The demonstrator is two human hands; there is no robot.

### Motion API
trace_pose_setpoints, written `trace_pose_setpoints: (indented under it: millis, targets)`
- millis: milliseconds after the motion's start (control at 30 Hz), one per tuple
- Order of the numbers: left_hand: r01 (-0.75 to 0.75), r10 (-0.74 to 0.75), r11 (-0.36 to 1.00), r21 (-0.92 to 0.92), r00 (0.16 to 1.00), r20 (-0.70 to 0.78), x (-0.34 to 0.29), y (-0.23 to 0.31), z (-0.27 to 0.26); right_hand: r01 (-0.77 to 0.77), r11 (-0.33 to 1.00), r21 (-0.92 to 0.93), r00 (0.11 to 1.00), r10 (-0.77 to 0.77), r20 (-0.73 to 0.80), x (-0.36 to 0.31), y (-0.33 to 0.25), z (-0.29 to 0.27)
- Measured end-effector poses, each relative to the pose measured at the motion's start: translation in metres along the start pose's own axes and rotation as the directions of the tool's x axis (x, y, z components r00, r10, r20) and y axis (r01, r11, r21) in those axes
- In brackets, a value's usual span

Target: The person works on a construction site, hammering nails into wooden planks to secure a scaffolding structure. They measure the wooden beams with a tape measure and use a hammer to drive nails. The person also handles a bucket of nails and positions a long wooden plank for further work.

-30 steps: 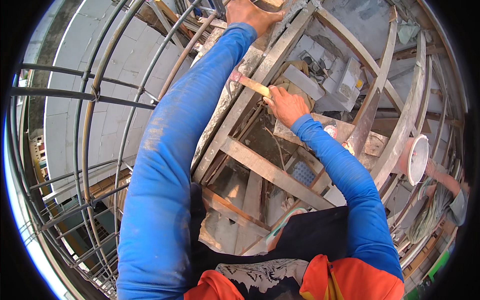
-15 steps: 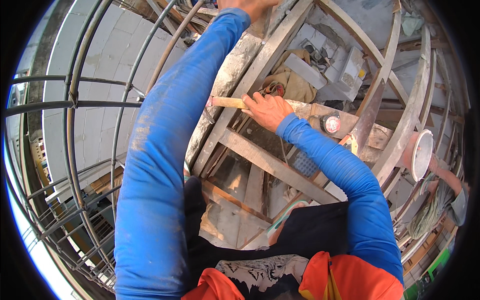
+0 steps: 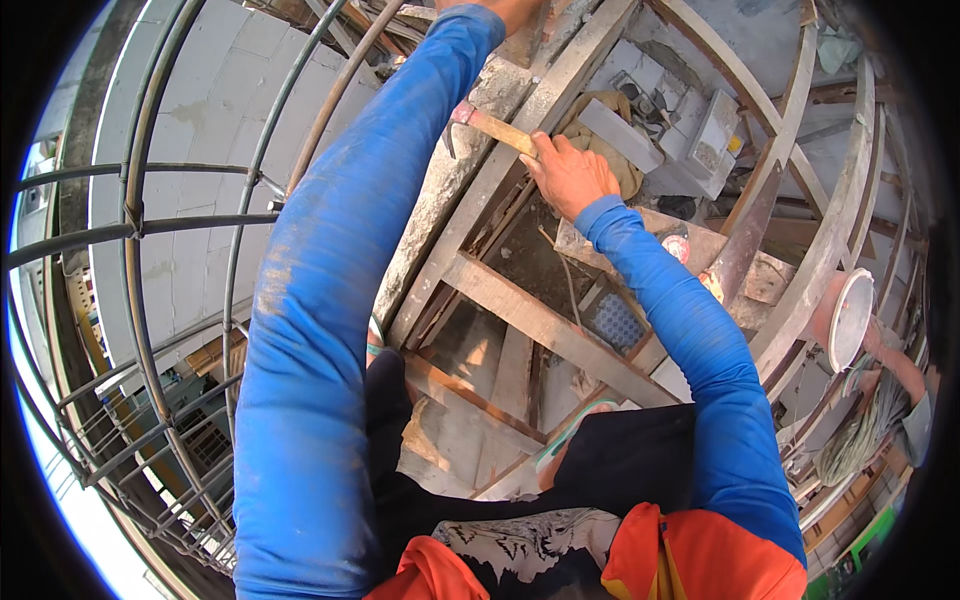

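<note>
My right hand [image 3: 575,178] is closed around the wooden handle of a claw hammer [image 3: 503,131]. The hammer's reddish head and dark claw lie beside my left forearm, over a rough concrete edge [image 3: 425,225]. At the top rim of the view is my left hand [image 3: 512,12], reaching far forward. Its fingers are cut off by the picture's edge. A short wooden piece [image 3: 524,42] is right beside it, but I cannot tell whether the hand grips it. A long wooden beam [image 3: 480,200] runs along the concrete below the hammer.
Steel bars [image 3: 140,200] stand at the left in front of a pale block wall [image 3: 215,100]. A wooden crosspiece [image 3: 555,325] spans the frame near my legs. On the right are curved timbers [image 3: 825,220], a white-rimmed bucket [image 3: 850,318], and pale blocks [image 3: 712,140] farther off.
My right hand has moved forward and slightly right with the hammer, whose head has come out from behind my left sleeve. My left arm has shifted only a little.
</note>
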State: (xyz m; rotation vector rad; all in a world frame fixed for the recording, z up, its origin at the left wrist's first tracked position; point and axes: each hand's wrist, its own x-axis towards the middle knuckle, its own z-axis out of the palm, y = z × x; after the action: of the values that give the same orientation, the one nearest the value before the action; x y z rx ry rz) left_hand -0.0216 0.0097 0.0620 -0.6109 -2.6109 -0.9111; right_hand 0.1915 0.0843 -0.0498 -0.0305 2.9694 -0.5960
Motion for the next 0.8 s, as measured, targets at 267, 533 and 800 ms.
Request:
trace_pose_setpoints:
  millis: [267,533,800]
  targets:
    - [-0.01,0.012,0.999,-0.042,0.999,0.051,0.0,-0.001,0.004,0.249,0.966,-0.066,0.968,-0.251,-0.013,-0.011,-0.023,0.019]
    - [0.016,-0.016,1.0,-0.005,0.999,0.047,0.002,-0.006,0.002,0.25,0.964,-0.092,0.968,-0.25,0.017,-0.031,-0.039,0.038]
    - [0.065,-0.062,0.997,-0.049,0.997,0.052,0.001,-0.003,0.006,0.088,0.996,-0.021,0.996,-0.088,0.004,-0.009,-0.027,0.04]
